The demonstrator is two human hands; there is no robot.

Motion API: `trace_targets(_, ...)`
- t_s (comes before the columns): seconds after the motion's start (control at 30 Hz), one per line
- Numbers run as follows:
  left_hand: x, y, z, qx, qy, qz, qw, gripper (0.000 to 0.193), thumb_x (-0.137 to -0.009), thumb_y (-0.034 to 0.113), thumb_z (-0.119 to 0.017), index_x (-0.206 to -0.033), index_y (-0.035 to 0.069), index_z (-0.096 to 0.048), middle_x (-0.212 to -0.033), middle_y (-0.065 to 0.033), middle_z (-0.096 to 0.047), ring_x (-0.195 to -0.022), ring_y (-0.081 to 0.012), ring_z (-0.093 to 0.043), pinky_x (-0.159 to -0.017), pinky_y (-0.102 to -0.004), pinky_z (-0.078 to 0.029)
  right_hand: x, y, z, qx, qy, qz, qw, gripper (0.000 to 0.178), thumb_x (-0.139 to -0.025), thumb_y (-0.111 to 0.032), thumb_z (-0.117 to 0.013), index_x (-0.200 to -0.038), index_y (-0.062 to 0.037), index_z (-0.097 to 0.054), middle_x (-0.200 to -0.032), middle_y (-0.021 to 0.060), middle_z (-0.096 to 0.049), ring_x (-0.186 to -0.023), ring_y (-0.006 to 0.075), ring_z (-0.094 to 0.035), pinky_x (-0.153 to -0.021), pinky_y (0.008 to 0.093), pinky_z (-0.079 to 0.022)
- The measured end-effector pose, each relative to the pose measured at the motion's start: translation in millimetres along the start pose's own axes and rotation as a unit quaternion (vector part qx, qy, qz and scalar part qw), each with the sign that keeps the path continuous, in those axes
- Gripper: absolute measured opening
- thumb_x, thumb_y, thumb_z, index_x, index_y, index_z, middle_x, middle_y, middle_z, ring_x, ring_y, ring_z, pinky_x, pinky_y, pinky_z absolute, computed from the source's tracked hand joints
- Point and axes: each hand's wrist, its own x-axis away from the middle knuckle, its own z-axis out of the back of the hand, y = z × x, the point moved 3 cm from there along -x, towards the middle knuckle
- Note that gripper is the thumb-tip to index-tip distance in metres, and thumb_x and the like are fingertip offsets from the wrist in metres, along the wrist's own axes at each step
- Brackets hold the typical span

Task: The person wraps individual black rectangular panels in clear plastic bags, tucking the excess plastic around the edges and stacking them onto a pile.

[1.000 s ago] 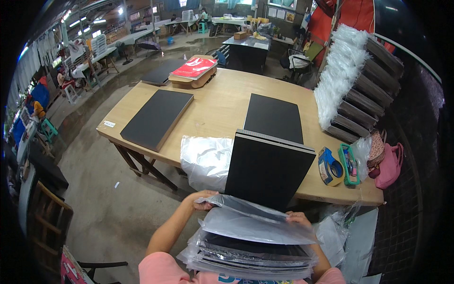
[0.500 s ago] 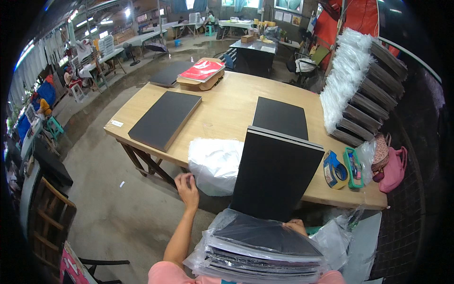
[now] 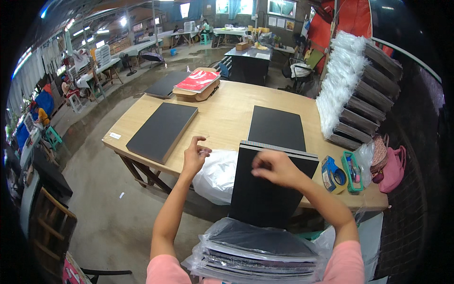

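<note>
My left hand (image 3: 193, 157) is raised over the table's front edge, beside a heap of white plastic bags (image 3: 216, 176). Its fingers are bent but apart, with a gap between forefinger and thumb. My right hand (image 3: 276, 168) hovers in front of an upright black board (image 3: 257, 199), its fingers curled and smeared by motion; whether they hold anything cannot be seen. The upright board leans at the table's near edge, with further board edges just behind its top. Against my body lies a stack of black boards in clear plastic sleeves (image 3: 257, 241).
The wooden table (image 3: 222, 113) bears flat black boards (image 3: 163, 130) and a red packet (image 3: 197, 81) on cardboard. At right stand a blue tape dispenser (image 3: 334, 175), a green basket (image 3: 352, 171), a pink bag (image 3: 393, 169) and a tall pile of sleeved boards (image 3: 362, 94).
My right hand has left the sleeved stack and risen in front of the upright board. My left hand has moved up from beside the white bags. The view has shifted slightly.
</note>
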Motion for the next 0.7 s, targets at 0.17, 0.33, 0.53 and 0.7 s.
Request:
trace_targets(0.17, -17, 6, -17, 0.020, -0.007, -0.123, 0.992, 0.014, -0.081, 0.000, -0.064, -0.094, 0.000, -0.060, -0.070, -0.0046, -0.063, -0.064, -0.0086, -0.061, -0.057, -0.0216, -0.050, -138, 54, -36, 0.178, -0.089, 0.036, 0.979, 0.055, -0.064, -0.020, -0.077, -0.116, -0.0105, -0.058, -0.110, 0.0079, -0.064, -0.108, 0.0328, -0.053, -0.088, 0.0408, -0.047)
trace_targets(0.33, -21, -10, -8, -0.059, 0.054, -0.103, 0.991, 0.007, -0.081, 0.008, -0.068, -0.084, 0.002, -0.064, -0.058, 0.0012, -0.051, -0.049, -0.0069, -0.046, -0.047, -0.0222, -0.039, -182, 72, -76, 0.228, -0.129, -0.083, 0.961, 0.022, -0.066, -0.019, -0.074, -0.086, -0.0093, -0.069, -0.081, 0.0080, -0.068, -0.080, 0.0269, -0.065, -0.071, 0.0402, -0.051)
trace_targets(0.53, -36, -52, -15, 0.272, -0.088, 0.060, 0.956, 0.040, -0.091, 0.043, -0.055, -0.080, 0.005, -0.062, -0.065, 0.0014, -0.048, -0.062, -0.0095, -0.043, -0.057, -0.0244, -0.035, -192, 74, -74, 0.239, -0.123, -0.002, 0.963, 0.012, -0.070, -0.009, -0.062, -0.079, -0.0117, -0.070, -0.082, 0.0130, -0.067, -0.081, 0.0316, -0.064, -0.070, 0.0436, -0.051)
trace_targets(0.7, -8, 1, -3, 0.019, -0.624, 0.016, 0.781, 0.054, -0.092, 0.053, -0.047, -0.087, 0.002, -0.066, -0.076, -0.0015, -0.058, -0.067, -0.0108, -0.046, -0.061, -0.0254, -0.039, -187, 54, -101, 0.107, -0.446, 0.161, 0.874, 0.021, -0.073, -0.020, -0.068, -0.084, -0.0022, -0.064, -0.075, 0.0113, -0.065, -0.068, 0.0224, -0.060, -0.066, 0.0361, -0.047)
